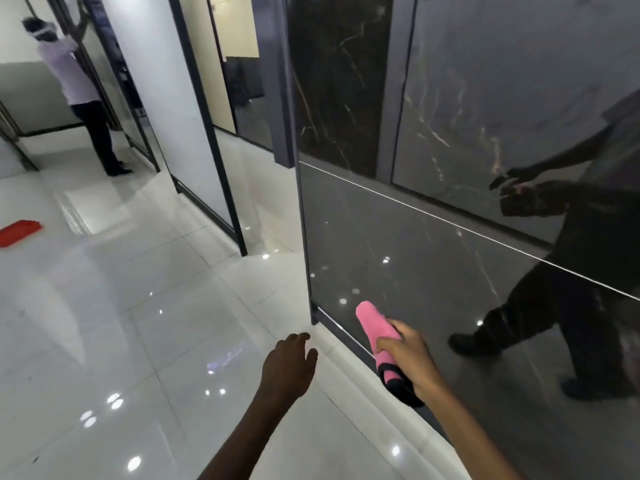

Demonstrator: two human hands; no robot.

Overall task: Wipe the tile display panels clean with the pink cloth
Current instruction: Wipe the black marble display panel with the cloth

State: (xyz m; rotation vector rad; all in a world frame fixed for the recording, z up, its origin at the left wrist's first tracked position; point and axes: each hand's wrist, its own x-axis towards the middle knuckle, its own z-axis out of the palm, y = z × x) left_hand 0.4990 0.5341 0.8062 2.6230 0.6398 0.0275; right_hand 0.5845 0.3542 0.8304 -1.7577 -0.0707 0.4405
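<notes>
My right hand (pixel 410 358) grips a rolled pink cloth (pixel 373 327) with a dark trim at its lower end. The cloth's tip points at the bottom corner of a dark marble-look tile display panel (pixel 433 244) on the right. My left hand (pixel 289 365) hangs open over the floor just left of the panel's lower corner, holding nothing. A second, white panel (pixel 166 98) in a dark frame stands further back on the left. The dark panel mirrors my body and both hands.
Glossy white floor tiles (pixel 121 323) spread to the left. A red flat object (pixel 19 232) lies on the floor at the far left. Another person (pixel 79 88) stands at the back left, reaching up at a distant panel.
</notes>
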